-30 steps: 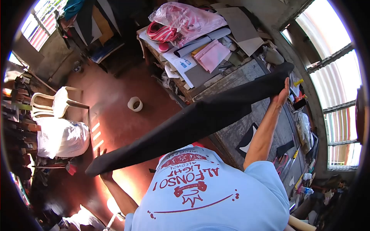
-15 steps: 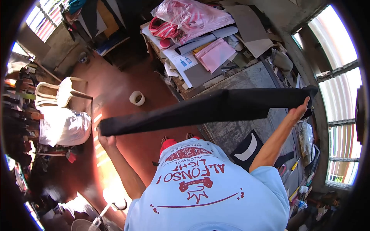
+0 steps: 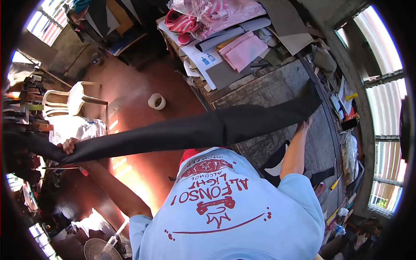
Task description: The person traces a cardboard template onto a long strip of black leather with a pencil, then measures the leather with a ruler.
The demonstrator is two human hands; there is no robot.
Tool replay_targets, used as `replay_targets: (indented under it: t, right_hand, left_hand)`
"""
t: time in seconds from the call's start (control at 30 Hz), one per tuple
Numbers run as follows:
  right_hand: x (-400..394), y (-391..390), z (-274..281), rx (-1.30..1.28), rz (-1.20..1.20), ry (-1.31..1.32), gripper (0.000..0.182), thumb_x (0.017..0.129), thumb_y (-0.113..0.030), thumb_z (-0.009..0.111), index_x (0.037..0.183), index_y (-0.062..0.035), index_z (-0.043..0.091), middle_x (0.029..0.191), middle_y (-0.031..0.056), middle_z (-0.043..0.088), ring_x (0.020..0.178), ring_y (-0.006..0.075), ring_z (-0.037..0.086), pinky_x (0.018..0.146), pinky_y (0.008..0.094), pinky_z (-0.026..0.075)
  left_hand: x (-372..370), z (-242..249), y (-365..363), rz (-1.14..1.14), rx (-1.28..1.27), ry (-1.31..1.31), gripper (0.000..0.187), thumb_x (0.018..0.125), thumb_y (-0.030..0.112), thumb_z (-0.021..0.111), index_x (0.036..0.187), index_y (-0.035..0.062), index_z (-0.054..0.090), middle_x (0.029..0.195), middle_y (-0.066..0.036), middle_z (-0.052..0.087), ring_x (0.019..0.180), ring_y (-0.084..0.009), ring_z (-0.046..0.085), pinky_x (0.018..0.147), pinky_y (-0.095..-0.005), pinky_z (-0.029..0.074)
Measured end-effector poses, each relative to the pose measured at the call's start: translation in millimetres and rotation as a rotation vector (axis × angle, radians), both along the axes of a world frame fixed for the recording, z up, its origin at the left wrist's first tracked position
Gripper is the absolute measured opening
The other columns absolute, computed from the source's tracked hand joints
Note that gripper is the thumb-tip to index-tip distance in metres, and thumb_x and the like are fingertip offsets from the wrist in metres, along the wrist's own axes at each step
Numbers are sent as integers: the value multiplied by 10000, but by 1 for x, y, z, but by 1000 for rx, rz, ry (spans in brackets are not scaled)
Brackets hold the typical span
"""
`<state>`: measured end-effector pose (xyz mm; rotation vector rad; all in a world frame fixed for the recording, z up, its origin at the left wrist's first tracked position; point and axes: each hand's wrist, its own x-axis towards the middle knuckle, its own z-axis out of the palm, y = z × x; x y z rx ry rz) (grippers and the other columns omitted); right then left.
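Note:
A long, folded piece of black fabric (image 3: 186,132) stretches across the view in front of my chest. My left hand (image 3: 69,146) is closed around it at the left, with a length of it trailing past the hand to the far left. At the other side, my right hand (image 3: 304,125) grips the lower edge near the right end; most of its fingers are hidden behind the fabric. That right end hangs over the worktable (image 3: 260,95). On the table by my right forearm lies a black cut piece with a white patch (image 3: 276,162).
Papers, pink sheets (image 3: 242,51) and a plastic bag of pink-striped material (image 3: 203,17) crowd the table's far end. A pale plastic chair (image 3: 71,102) and a white ring-shaped roll (image 3: 157,102) stand on the red floor. A fan (image 3: 102,250) is at lower left.
Both hands have shifted left, carrying the black fabric with them. My left hand now grips it farther in from its end, and its left portion extends beyond the hand.

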<state>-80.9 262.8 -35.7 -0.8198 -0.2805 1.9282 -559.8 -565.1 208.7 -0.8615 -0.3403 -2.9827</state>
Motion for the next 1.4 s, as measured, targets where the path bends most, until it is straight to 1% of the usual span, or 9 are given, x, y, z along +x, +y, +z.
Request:
replay_targets:
  t: [0.13,0.5,0.6,0.7,0.8,1.0,1.13,1.23,1.4]
  right_hand:
    - [10,12,15,-72,26,-42,417,1001,-363,573,1232,-19,617,1236,169,641,1132,310,622,1011,453,506]
    - [-4,-76,54,-188,33,-525,400,971,-396,603,1169,-51,640,1127,115,673,1075,285,631,968,424,513]
    - [28,-20,-53,-88,174,-536,486,885,-501,704,1094,-63,675,1054,90,699,1028,271,649,972,414,508]
    - [26,-8,-61,-68,143,-454,512,860,-519,727,1081,-59,685,1032,80,712,1007,268,658,960,432,510]
    - [-17,-59,58,-224,289,-550,445,877,-430,721,1100,-47,689,1091,93,712,1025,278,662,967,438,500]
    - [-20,-22,2,-134,159,-1344,566,842,-371,727,1183,73,644,1223,169,670,1131,320,631,1006,402,468]
    - [-3,9,-30,35,127,-1385,548,861,-305,656,1237,92,605,1307,220,614,1176,369,608,965,442,486]
    - [-2,23,-6,61,101,-1425,500,873,-244,578,1262,69,590,1282,238,614,1118,400,621,921,491,499]
    - [65,80,44,-176,-153,-837,358,941,-140,601,1263,15,586,1247,188,638,1112,342,643,979,443,522]
  left_hand:
    - [-30,15,-69,73,-256,141,301,1050,172,357,951,-18,568,683,-53,540,653,-167,490,709,-321,414]
    - [-4,44,-33,209,-416,-49,327,1053,197,356,1007,-38,580,740,-72,577,696,-185,525,747,-331,434]
    - [-6,49,-29,232,-442,-48,337,1054,203,356,1022,-43,583,756,-78,587,708,-190,535,758,-333,439]
    - [0,60,-30,277,-463,-34,347,1055,210,355,1037,-49,586,772,-83,597,720,-195,545,768,-336,445]
    - [9,71,-31,340,-486,0,358,1055,216,355,1053,-54,590,787,-88,607,732,-199,554,778,-339,450]
    - [32,88,-34,565,-525,103,382,1057,229,354,1083,-65,596,818,-99,627,755,-209,574,799,-344,461]
    - [-8,82,-51,713,-729,-18,399,1058,238,354,1103,-72,601,839,-106,640,771,-216,587,813,-347,468]
    - [-27,91,-57,749,-858,-653,515,1024,404,489,1348,8,544,1153,-104,658,1025,-232,636,988,-406,464]
    - [-50,91,-110,678,-952,-760,378,1043,344,485,1237,36,586,1066,-75,628,1035,-212,596,1028,-405,434]
